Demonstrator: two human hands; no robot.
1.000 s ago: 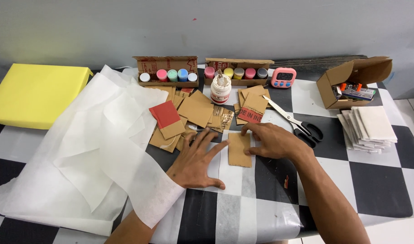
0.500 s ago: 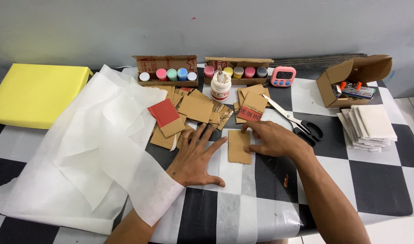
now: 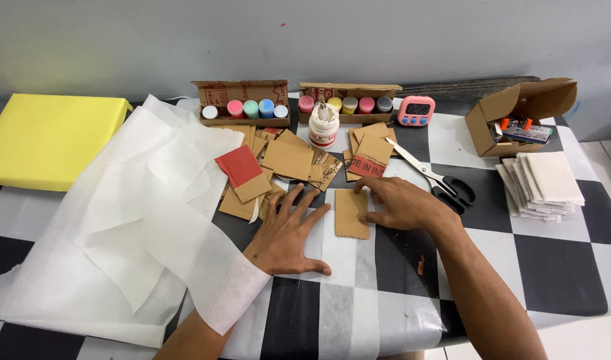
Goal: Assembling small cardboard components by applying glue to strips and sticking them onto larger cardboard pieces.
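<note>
A small rectangular cardboard piece point(image 3: 352, 213) lies flat on the checkered table point(image 3: 552, 267). My right hand point(image 3: 399, 203) presses its fingertips on the piece's right edge and top corner. My left hand point(image 3: 289, 233) lies flat and spread on the table just left of the piece, fingers apart, holding nothing. Behind both hands sits a heap of cardboard scraps point(image 3: 289, 160), one with a red face point(image 3: 237, 165). A white glue jar point(image 3: 323, 125) stands behind the heap.
Large white paper sheets point(image 3: 119, 220) cover the left side, draped over my left forearm. A yellow box point(image 3: 49, 137) sits far left. Two paint-pot trays point(image 3: 242, 107) point(image 3: 349, 103), a pink timer point(image 3: 415, 110), scissors point(image 3: 439, 180), an open carton point(image 3: 519, 117) and stacked white pads point(image 3: 542, 183) lie behind and right.
My left hand has slid slightly back and right, flattening beside the cardboard piece. My right hand stays on the piece, which has barely shifted.
</note>
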